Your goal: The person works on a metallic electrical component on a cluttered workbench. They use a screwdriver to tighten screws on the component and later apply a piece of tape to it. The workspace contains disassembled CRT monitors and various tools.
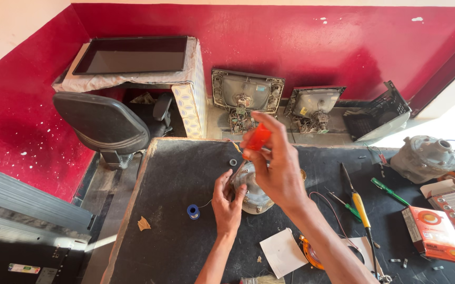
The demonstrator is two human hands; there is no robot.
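Right hand (277,168): raised over the middle of the worktop (175,247), fingers closed round the orange handle of a screwdriver (258,139); its shaft slants down and left toward the metal part below.
Left hand (227,202): lower, fingers curled against the left rim of the round grey metal part (254,194), touching it; whether it grips or only steadies cannot be told.
Metal part: rests on the dark worktop near the centre, largely hidden behind both hands, so its shape is hard to make out.
Near left: a small blue spool (193,212) with a thin wire running toward the left hand; a small dark ring (233,162) lies just above the hands.
Near right: a yellow-handled screwdriver (361,209) and a green-handled screwdriver (389,191), apart from the hands; an orange box (433,233) further right.
Front edge: a white paper (282,252) lies below the right forearm; an orange disc beside it is partly covered by the arm.
Open room: the left half of the worktop is mostly bare, up to its worn left edge.
Beyond the far edge: a black chair (104,123) and two opened picture-tube sets (246,100) against the red wall (317,42).
Cut off: grey housings (425,158) at the right border; both forearms leave at the bottom.
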